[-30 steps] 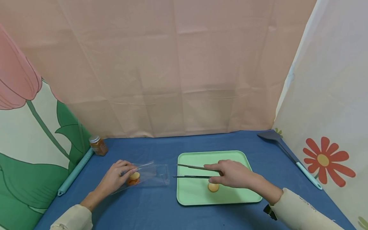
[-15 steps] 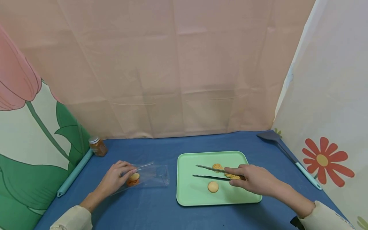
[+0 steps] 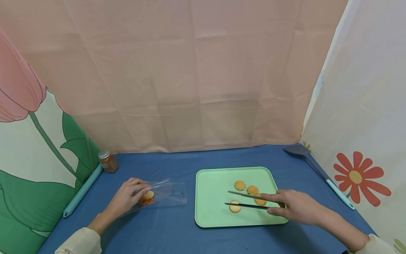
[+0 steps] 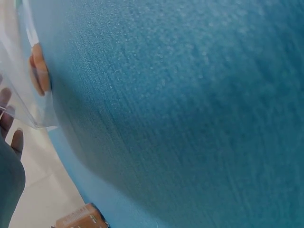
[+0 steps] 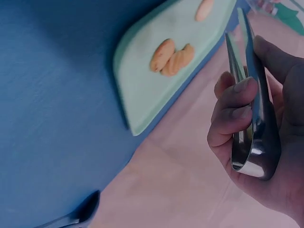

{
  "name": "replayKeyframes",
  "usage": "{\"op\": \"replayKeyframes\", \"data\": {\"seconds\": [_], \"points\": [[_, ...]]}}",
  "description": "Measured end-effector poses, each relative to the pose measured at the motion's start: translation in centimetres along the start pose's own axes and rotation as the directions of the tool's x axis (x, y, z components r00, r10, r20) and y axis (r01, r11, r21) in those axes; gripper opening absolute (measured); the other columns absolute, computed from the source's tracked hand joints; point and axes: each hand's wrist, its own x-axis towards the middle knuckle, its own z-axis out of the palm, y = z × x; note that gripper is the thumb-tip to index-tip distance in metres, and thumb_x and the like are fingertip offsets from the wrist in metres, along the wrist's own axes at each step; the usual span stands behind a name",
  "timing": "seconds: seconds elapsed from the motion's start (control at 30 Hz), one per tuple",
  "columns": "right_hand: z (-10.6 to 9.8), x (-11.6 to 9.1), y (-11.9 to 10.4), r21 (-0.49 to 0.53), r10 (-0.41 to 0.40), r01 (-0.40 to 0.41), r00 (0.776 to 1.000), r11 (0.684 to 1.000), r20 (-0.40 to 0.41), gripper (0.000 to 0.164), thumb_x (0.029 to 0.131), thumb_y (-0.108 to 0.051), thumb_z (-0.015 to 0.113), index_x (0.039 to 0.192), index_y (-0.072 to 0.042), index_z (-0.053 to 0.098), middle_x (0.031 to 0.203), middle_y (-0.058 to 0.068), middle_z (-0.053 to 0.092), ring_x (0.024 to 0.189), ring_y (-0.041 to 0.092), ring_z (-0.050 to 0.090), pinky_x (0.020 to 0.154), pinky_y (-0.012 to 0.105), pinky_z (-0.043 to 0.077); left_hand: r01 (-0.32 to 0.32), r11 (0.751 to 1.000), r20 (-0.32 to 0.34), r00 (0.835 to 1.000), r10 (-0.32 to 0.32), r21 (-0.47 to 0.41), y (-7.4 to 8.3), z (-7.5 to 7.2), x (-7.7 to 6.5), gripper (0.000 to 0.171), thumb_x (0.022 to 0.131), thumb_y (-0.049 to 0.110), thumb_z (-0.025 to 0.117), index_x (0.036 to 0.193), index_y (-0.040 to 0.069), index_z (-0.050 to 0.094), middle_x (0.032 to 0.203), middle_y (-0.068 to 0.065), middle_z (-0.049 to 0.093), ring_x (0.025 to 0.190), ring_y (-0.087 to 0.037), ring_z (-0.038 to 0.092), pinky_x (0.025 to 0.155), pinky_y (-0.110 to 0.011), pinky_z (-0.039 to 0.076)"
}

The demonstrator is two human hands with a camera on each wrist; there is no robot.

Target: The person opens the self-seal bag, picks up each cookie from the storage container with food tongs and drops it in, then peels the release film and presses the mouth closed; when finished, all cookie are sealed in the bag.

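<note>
- Tongs (image 3: 253,206) are lying in the right hand (image 3: 296,207), their tips pointing leftward across the green tray (image 3: 207,213); the hand's fingers are closing around both arms, while the arms themselves are standing apart.
- The plain round cookie (image 3: 235,209) is resting flat on the tray, left of the right hand's fingers, and the tongs' nearer arm is crossing above its far part, close to the tip. I cannot tell whether metal is touching it.
- Being round, the cookie is showing no long axis from above; the tongs' length is running roughly left to right, and the right hand is clearly being the nearer one.
- One swirled cookie (image 3: 260,202) is sitting partly beneath the farther arm, so it is crowding that side; a second swirled cookie (image 3: 252,190) and a third swirled cookie (image 3: 240,185) are lying just beyond.
- Over on the left, the left hand (image 3: 127,198) is pinching a clear plastic bag (image 3: 174,193), with cookies (image 3: 147,202) showing through it; bare surface (image 3: 189,229) is separating bag from tray.
- Farther off, a capped jar (image 3: 109,164), a teal roll (image 3: 83,190) and a turner (image 3: 317,171) are lying outside the tongs' reach.
</note>
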Motion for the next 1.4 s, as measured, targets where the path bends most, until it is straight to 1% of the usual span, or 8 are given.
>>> {"op": "replayKeyframes", "data": {"seconds": [0.2,0.3,0.53,0.77,1.03,1.23,1.33,1.4], "points": [[0.5,-0.9,0.9,-0.010,0.048,-0.047,0.999,0.999,0.026,0.054,0.093,-0.058,0.062,0.140,-0.033,0.060,0.076,-0.017,0.050,0.063,-0.002,0.042,0.053,0.022,0.034,0.010,1.000,0.009,1.000,-0.010,0.005,0.0,0.1,0.0,0.012,0.096,0.027,0.070,0.103,0.026,0.079,0.101,0.013,0.070,0.094,-0.007,0.056,0.077,-0.035,0.049],[0.7,-1.2,1.3,-0.015,0.042,-0.042,0.999,0.999,0.019,0.054,0.093,-0.058,0.062,0.140,-0.033,0.060,0.075,-0.017,0.049,0.063,-0.002,0.041,0.052,0.022,0.033,0.014,1.000,0.013,1.000,-0.014,0.003,0.0,0.1,0.0,0.012,0.096,0.027,0.070,0.103,0.026,0.079,0.101,0.013,0.070,0.094,-0.007,0.056,0.077,-0.035,0.049],[1.1,-1.4,1.8,-0.034,0.032,-0.032,0.999,0.999,0.019,0.052,0.092,-0.056,0.064,0.139,-0.032,0.062,0.083,-0.021,0.055,0.070,-0.004,0.045,0.055,0.022,0.035,0.004,1.000,0.008,1.000,-0.004,-0.001,-0.1,0.2,0.0,0.012,0.095,0.025,0.070,0.103,0.024,0.080,0.100,0.013,0.069,0.094,-0.007,0.056,0.077,-0.035,0.050],[1.4,-1.5,1.9,-0.058,0.046,-0.046,0.999,0.997,0.010,0.052,0.092,-0.058,0.064,0.139,-0.036,0.061,0.074,-0.018,0.047,0.063,-0.001,0.040,0.051,0.022,0.030,-0.011,1.000,0.000,1.000,0.011,-0.007,-0.4,0.3,0.0,0.012,0.095,0.025,0.071,0.103,0.026,0.079,0.102,0.014,0.070,0.094,-0.006,0.056,0.076,-0.034,0.050],[1.7,-1.4,2.1,-0.079,0.052,-0.051,0.999,0.996,0.006,0.051,0.091,-0.058,0.064,0.138,-0.037,0.062,0.075,-0.017,0.047,0.065,-0.001,0.041,0.053,0.023,0.031,-0.009,1.000,0.006,1.000,0.009,-0.017,-0.2,0.3,0.0,0.012,0.095,0.025,0.071,0.104,0.024,0.079,0.102,0.013,0.071,0.093,-0.007,0.058,0.076,-0.034,0.050],[1.8,-1.4,2.3,-0.079,0.043,-0.043,0.999,0.996,-0.002,0.051,0.092,-0.058,0.063,0.138,-0.035,0.062,0.075,-0.018,0.047,0.063,-0.002,0.040,0.052,0.023,0.032,-0.010,1.000,0.013,1.000,0.010,-0.025,-0.2,0.3,0.0,0.013,0.096,0.024,0.070,0.104,0.022,0.080,0.104,0.012,0.071,0.094,-0.009,0.061,0.078,-0.037,0.052],[1.8,-1.3,2.4,-0.082,0.036,-0.036,0.999,0.996,-0.002,0.051,0.092,-0.058,0.062,0.138,-0.035,0.062,0.079,-0.020,0.051,0.066,-0.003,0.042,0.054,0.023,0.033,-0.007,0.999,0.019,1.000,0.008,-0.031,-0.2,0.3,0.1,0.014,0.096,0.024,0.070,0.105,0.020,0.080,0.104,0.011,0.072,0.096,-0.011,0.064,0.081,-0.040,0.053],[1.9,-1.3,2.5,-0.086,0.032,-0.032,1.000,0.996,-0.002,0.051,0.093,-0.059,0.062,0.138,-0.035,0.062,0.084,-0.021,0.055,0.069,-0.004,0.043,0.056,0.023,0.034,-0.007,0.999,0.020,1.000,0.008,-0.039,-0.2,0.2,0.1,0.015,0.096,0.023,0.069,0.106,0.019,0.080,0.105,0.010,0.073,0.097,-0.013,0.066,0.086,-0.044,0.053]]}}
